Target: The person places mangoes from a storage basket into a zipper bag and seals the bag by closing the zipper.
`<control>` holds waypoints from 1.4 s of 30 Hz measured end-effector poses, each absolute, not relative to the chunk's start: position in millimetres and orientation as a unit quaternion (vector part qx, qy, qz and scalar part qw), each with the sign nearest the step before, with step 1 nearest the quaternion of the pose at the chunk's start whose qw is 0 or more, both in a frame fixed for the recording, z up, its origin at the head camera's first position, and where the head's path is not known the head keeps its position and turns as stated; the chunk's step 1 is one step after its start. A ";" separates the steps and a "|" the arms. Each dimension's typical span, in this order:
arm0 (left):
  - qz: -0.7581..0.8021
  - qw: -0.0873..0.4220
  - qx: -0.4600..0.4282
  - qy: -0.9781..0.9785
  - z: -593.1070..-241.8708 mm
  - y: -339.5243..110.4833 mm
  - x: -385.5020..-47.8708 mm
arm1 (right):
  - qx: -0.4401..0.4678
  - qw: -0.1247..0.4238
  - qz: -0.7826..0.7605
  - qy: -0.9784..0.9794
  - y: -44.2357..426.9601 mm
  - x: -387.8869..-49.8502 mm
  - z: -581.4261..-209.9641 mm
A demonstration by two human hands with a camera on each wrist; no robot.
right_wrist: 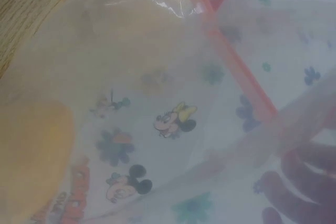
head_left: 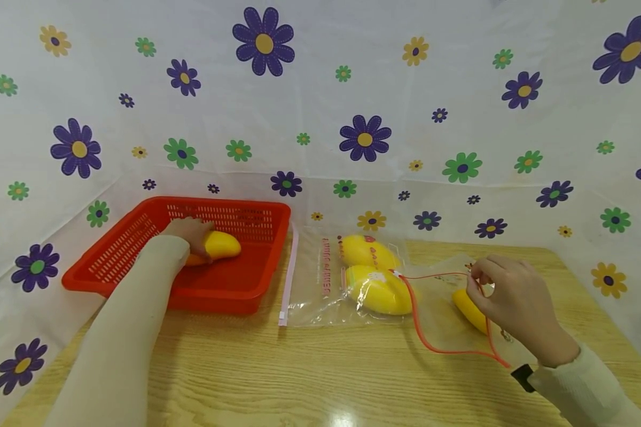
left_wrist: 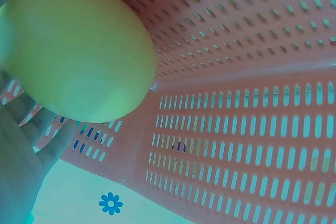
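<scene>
Inside the red basket (head_left: 256, 279), my left hand (head_left: 187, 232) grips a smooth yellow mango (head_left: 222, 244). The left wrist view shows that mango (left_wrist: 84, 51) close up, with fingers (left_wrist: 52, 142) along its side. On the right, my right hand (head_left: 515, 302) pinches the edge of a frosted zip bag (head_left: 432, 329) with a red zip strip, its mouth spread apart. Another yellow mango (head_left: 470, 311) lies in this bag, partly behind the hand. Through the bag's printed film, the right wrist view shows the curled fingers (right_wrist: 299, 182) and the mango (right_wrist: 31, 156) blurred.
Between basket and frosted bag lies a clear zip bag (head_left: 310, 302) with a pale pink strip, holding two yellow mangoes (head_left: 381, 290). The wooden table (head_left: 299, 373) runs under everything. A white flowered cloth (head_left: 320, 89) stands behind and along both sides.
</scene>
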State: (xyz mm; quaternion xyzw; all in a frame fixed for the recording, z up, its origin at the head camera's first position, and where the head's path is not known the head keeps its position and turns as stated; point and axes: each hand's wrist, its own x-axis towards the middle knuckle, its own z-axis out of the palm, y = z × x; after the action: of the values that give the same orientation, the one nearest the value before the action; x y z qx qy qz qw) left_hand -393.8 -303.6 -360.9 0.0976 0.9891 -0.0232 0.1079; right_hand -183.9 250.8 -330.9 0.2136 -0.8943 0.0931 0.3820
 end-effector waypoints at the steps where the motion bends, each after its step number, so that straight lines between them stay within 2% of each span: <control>1: -0.021 0.110 0.095 0.989 -360.8 -303.7 -393.6 | 0.214 0.383 0.093 -0.894 250.9 -183.8 -330.9; 25: 0.013 0.119 0.073 0.990 -359.7 -304.9 -391.6 | 0.215 0.381 0.091 -0.895 251.1 -184.1 -330.5; 37: -0.016 0.059 0.103 0.993 -355.4 -309.0 -402.3 | 0.215 0.386 0.097 -0.892 251.0 -183.9 -330.1; 42: -0.039 0.042 0.133 0.989 -341.6 -298.8 -393.7 | 0.215 0.385 0.098 -0.892 251.6 -183.8 -330.0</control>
State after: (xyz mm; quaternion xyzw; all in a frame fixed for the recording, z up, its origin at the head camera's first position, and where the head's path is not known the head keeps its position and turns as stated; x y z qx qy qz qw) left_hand -393.7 -298.8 -341.6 0.1334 0.9894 -0.0394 0.0416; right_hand -183.8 251.6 -330.0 0.2154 -0.8921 0.0976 0.3850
